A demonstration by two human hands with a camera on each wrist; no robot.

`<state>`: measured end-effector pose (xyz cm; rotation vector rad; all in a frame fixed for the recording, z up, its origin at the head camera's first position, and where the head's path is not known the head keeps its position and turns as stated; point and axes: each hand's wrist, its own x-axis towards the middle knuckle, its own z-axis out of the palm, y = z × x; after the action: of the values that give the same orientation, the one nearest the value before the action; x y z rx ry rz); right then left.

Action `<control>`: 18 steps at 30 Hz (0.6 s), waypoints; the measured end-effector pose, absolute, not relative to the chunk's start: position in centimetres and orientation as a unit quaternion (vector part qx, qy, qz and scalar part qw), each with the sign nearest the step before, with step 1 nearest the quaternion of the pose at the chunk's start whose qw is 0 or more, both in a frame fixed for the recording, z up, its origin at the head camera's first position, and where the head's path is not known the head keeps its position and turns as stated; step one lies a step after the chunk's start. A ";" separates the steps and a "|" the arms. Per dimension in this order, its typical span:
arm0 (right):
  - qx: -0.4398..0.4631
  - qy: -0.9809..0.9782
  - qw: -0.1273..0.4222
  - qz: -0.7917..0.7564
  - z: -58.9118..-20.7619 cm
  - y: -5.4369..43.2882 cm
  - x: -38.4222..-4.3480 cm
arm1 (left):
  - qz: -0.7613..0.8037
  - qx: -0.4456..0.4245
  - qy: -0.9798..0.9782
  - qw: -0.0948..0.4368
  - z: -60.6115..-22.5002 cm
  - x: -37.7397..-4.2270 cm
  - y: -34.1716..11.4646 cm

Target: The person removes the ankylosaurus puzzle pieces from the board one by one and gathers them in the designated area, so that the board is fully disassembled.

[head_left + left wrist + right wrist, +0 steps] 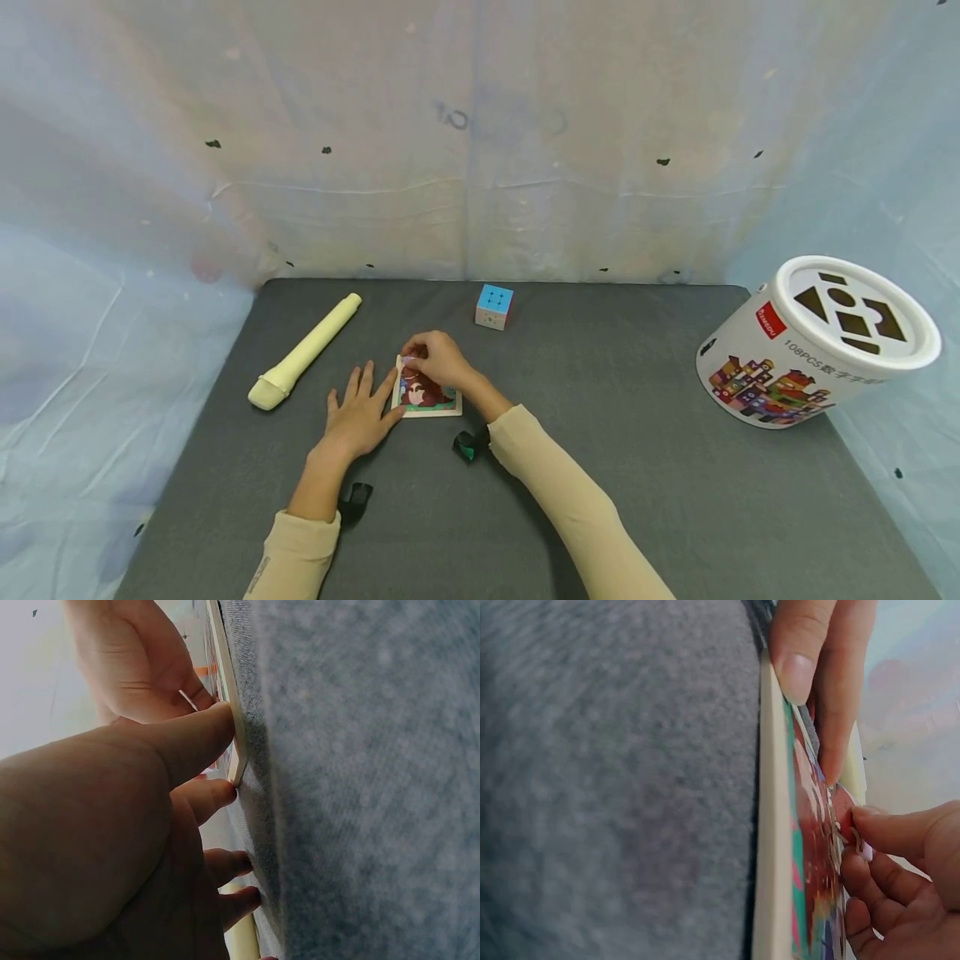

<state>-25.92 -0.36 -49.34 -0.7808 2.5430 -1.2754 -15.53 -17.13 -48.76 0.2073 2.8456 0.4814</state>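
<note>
A small framed picture puzzle (pixel 442 412) with a dark red and green print lies flat on the table. My right hand (pixel 444 360) is over its far left part. In the right wrist view, its thumb and fingers pinch a small reddish puzzle piece (pixel 844 810) tilted up from the picture. My left hand (pixel 358 423) lies at the board's left side with fingers spread. Its thumb (pixel 217 724) presses on the pale frame edge, and the forefinger touches near the corner. The right hand covers part of the picture.
A pale yellow toy microphone (pixel 307 350) lies to the left. Behind the puzzle stands a cube puzzle (pixel 494 307) with a blue top. A large white tub (pixel 780 350) with a shape-hole lid is at the right. Plastic sheeting (pixel 465 150) rises behind the grey table (pixel 600 367).
</note>
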 end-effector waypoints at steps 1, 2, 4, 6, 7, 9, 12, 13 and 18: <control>-0.266 0.854 0.098 -0.437 -49.5 -0.3 -26.0 | 0.166 0.071 0.976 0.125 -48.8 -15.5 -17.1; -0.268 0.848 0.101 -0.446 -49.6 -0.2 -26.1 | 0.167 0.069 0.975 0.127 -48.7 -15.6 -17.1; -0.271 0.836 0.108 -0.466 -49.7 -0.1 -26.3 | 0.167 0.069 0.975 0.126 -48.7 -15.6 -17.2; -0.274 0.823 0.110 -0.485 -49.8 0.0 -26.5 | 0.167 0.067 0.975 0.127 -48.7 -15.5 -17.2; -0.276 0.818 0.110 -0.492 -49.7 0.0 -26.5 | 0.166 0.066 0.976 0.126 -48.7 -15.5 -17.3; -0.277 0.810 0.110 -0.506 -49.5 0.2 -26.6 | 0.164 0.065 0.976 0.124 -48.7 -15.5 -17.3; -0.274 0.800 0.109 -0.522 -48.9 0.6 -26.5 | 0.162 0.063 0.977 0.121 -48.7 -15.5 -17.3; -0.270 0.798 0.112 -0.527 -48.7 0.7 -26.5 | 0.160 0.063 0.978 0.119 -48.7 -15.5 -17.3; -0.259 0.796 0.116 -0.535 -48.3 2.0 -26.7 | 0.157 0.061 0.979 0.113 -48.6 -15.4 -17.2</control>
<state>-26.70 2.01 -48.26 -0.7595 2.3318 -1.5662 -15.39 -17.22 -48.62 0.1797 2.8724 0.4600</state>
